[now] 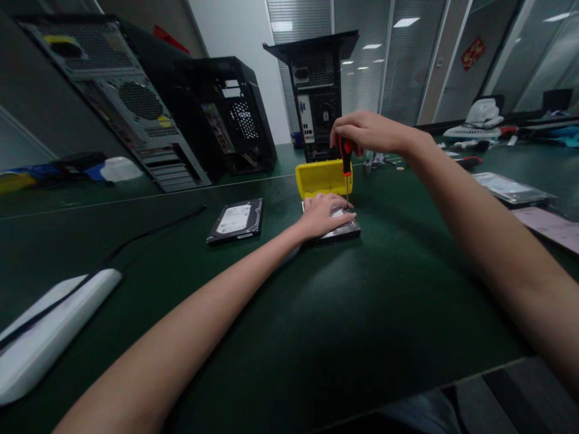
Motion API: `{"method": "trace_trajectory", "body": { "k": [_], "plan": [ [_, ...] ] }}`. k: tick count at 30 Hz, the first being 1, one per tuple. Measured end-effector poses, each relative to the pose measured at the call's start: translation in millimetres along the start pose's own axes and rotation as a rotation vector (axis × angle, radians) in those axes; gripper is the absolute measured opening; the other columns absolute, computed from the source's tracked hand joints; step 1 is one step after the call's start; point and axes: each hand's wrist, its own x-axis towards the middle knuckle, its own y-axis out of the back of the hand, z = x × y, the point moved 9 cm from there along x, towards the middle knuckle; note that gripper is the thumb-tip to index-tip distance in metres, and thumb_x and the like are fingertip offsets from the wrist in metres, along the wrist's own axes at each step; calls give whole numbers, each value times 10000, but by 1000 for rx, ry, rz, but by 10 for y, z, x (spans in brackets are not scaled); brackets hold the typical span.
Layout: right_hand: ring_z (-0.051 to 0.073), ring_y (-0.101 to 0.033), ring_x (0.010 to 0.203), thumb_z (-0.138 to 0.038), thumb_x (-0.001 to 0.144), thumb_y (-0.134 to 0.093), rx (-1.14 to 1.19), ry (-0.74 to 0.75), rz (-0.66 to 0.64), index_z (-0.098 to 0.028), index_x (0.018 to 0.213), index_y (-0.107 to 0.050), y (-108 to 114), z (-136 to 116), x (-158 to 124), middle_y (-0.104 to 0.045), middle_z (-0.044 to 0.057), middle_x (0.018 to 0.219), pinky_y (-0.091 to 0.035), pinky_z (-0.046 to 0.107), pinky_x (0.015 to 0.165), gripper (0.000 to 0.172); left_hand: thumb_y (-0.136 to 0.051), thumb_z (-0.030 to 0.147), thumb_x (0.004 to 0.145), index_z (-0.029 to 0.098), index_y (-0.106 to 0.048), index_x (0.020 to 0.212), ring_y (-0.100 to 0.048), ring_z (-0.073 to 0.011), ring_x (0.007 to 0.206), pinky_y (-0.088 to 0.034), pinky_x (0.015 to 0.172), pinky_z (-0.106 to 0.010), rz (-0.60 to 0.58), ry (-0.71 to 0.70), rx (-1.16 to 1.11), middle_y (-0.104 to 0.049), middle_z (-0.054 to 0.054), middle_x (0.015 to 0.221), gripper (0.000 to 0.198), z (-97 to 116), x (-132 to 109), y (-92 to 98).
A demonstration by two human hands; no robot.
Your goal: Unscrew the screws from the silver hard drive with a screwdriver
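My right hand [364, 132] is closed around the top of a red and black screwdriver [346, 158], held upright with its thin shaft pointing down onto a hard drive [341, 230] lying flat on the green table. My left hand [322, 215] lies flat on that drive, fingers stretched out and pressing on its top. Just behind the drive stands a yellow box [319, 176]. A second hard drive [236, 220] with a white label lies to the left, apart from both hands.
Three computer cases stand along the back: a grey one [120, 96] tilted at left, a black one [233, 114], and another black one [319, 90] behind the yellow box. A white pad [45, 325] with a black cable lies at near left. Another drive [511, 187] and papers sit at right.
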Motion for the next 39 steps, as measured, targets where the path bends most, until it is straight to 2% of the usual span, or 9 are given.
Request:
{"method": "trace_trajectory", "body": {
  "k": [4, 8, 13, 19, 24, 30, 39],
  "plan": [
    [166, -614, 765, -320, 949, -394, 106, 32, -42, -137, 956, -644, -29, -57, -18, -673, 84, 960, -522, 279, 642, 309, -461, 542, 875, 286, -641, 1150, -448, -306, 1138, -303, 879, -427, 6, 2, 1, -578, -30, 1269, 417, -2, -1, 7],
    [160, -613, 793, -359, 932, -442, 178, 57, -46, -163, 1017, -611, -70, -114, -25, -669, 62, 934, -526, 258, 650, 273, -455, 542, 878, 288, -638, 1155, -447, -305, 1132, -306, 868, -421, 2, 1, 0, -579, -30, 1266, 419, -4, 1, 2],
    [164, -595, 841, -371, 903, -500, 111, 99, -9, -193, 1041, -591, -112, -158, 20, -643, 39, 934, -507, 233, 645, 243, -453, 556, 876, 297, -639, 1150, -450, -299, 1115, -302, 874, -418, 14, -3, 9, -583, -22, 1256, 421, -16, 6, 0],
    [155, -582, 767, -453, 905, -475, 54, 89, 17, -172, 961, -597, -132, -181, 26, -622, 48, 867, -494, 240, 616, 312, -445, 559, 878, 302, -633, 1160, -446, -305, 1126, -299, 873, -423, 4, 7, 11, -577, -24, 1269, 426, -22, 7, -4],
    [143, -584, 724, -480, 949, -341, 92, 62, 11, -165, 936, -613, -117, -165, 8, -621, 59, 895, -502, 241, 593, 416, -439, 564, 879, 295, -634, 1160, -451, -303, 1120, -301, 869, -419, 15, -4, 27, -583, -24, 1263, 435, -19, 12, -9],
    [125, -592, 646, -396, 959, -367, 114, 38, -9, -168, 989, -626, -98, -113, 10, -632, 54, 860, -504, 241, 566, 346, -444, 558, 878, 292, -637, 1154, -451, -299, 1124, -305, 874, -413, 8, 2, 37, -584, -25, 1262, 429, -2, 8, -3],
    [120, -599, 650, -471, 916, -449, 154, 13, -16, -174, 919, -609, -90, -34, -1, -619, 26, 769, -513, 243, 590, 337, -447, 555, 876, 293, -630, 1162, -438, -299, 1141, -306, 888, -425, -7, 10, 12, -572, -22, 1277, 429, 6, -2, 5]
  ]
}}
